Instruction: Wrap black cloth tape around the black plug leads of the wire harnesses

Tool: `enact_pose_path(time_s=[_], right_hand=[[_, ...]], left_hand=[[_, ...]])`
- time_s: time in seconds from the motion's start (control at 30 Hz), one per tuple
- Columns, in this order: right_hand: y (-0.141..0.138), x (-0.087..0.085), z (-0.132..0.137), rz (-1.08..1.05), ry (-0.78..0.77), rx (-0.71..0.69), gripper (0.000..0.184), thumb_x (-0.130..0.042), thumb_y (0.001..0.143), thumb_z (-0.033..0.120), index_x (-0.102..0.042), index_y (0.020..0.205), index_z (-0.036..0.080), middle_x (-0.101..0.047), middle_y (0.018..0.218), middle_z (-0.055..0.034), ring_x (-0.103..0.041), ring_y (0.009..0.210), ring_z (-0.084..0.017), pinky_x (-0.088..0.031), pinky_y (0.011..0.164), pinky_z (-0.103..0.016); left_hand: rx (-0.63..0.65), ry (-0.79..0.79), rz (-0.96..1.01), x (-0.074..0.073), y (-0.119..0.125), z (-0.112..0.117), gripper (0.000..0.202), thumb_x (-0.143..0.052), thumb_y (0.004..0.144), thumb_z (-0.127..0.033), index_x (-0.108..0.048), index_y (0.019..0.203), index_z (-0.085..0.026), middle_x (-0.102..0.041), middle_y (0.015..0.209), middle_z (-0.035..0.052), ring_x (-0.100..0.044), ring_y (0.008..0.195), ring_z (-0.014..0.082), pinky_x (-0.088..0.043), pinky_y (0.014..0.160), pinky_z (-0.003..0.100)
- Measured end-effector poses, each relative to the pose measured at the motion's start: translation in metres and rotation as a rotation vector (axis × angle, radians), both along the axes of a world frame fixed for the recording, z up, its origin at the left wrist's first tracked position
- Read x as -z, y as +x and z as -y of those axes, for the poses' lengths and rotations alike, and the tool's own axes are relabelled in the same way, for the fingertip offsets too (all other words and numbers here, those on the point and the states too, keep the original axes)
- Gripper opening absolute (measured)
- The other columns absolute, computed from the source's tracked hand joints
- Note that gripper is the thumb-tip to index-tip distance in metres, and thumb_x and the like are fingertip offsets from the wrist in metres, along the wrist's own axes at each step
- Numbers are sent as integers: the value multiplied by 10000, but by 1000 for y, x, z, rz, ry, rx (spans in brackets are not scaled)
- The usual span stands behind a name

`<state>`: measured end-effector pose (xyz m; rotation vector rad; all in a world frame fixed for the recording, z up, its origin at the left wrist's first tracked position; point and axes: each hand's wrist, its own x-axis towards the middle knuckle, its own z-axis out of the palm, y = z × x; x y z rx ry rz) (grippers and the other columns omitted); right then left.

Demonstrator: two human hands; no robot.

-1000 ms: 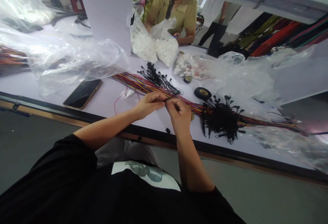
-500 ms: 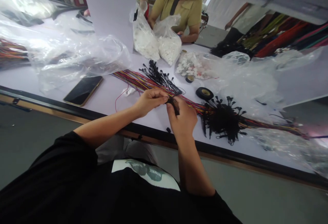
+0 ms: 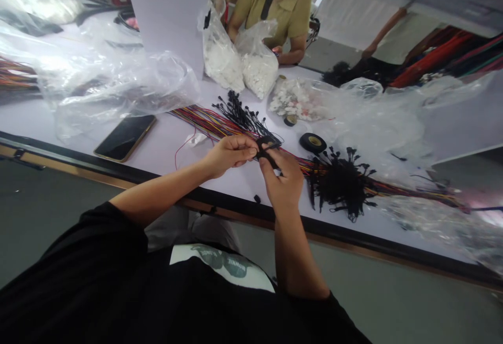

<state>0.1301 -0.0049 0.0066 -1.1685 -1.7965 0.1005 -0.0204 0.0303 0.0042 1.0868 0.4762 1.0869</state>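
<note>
My right hand (image 3: 285, 176) is closed on a roll of black tape (image 3: 267, 142), which shows above its fingers. Just left of it, my left hand (image 3: 236, 152) pinches something small and dark at the roll's near side; the fingertips hide most of it. Beneath and behind both hands runs a bundle of coloured wires (image 3: 196, 118), red, yellow and dark. Black leads with small connectors (image 3: 243, 113) lie on the bundle beyond my hands. A thick tangle of black connector leads (image 3: 341, 184) rests to the right. Another roll of black tape (image 3: 313, 143) lies flat beyond the right hand.
A phone (image 3: 126, 137) lies at left near a clear plastic bag (image 3: 129, 84). Bags of white parts (image 3: 259, 71) stand at the back, before a seated person (image 3: 291, 24). More clear plastic (image 3: 385, 124) covers the right. A small black piece (image 3: 257, 199) lies near the table edge (image 3: 236, 210).
The tape roll in my right hand has turned and moved up, so more of it shows above the fingers. My left hand stays nearly in place. A person in the background has shifted.
</note>
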Motion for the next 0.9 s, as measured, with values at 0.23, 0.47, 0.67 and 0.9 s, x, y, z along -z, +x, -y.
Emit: enact_pose_path(time_s=[0.23,0.47,0.67,0.9], right_hand=[[-7,8,-6,-50,264,-58,223,-575,786,152,-674,927,294,-686,960,-5,-619,946,-194,-459,845,-397],[-8,14,-12,-456,-38,-409,82,-642,743,255,-647,820,284,-623,1079,7,-550,1090,-195,-407,962,-428],[-13,10,-12,-892,-301,-262,161,-676,668,345,-575,664,220,-577,760,19,-547,753,-132,-451,767,-322],[-10,4,-9,-807,-192,-86,206,-717,617,327,-559,590,199,-534,677,37,-495,645,-109,-416,657,-279]], left_hand=[[267,-222,75,1,-4,-2,387,-781,577,-278,-499,807,-147,-524,508,-64,-360,333,10,-185,344,146],[450,-364,82,3,-5,-6,288,-772,542,-168,-540,705,-118,-473,480,-58,-308,343,-2,-177,344,132],[261,-183,60,7,2,0,192,-726,599,-193,-557,666,-131,-453,473,-55,-322,362,15,-206,356,154],[67,197,-133,-1,-4,3,111,-653,645,-202,-590,699,-128,-525,577,-24,-459,516,57,-334,478,182]])
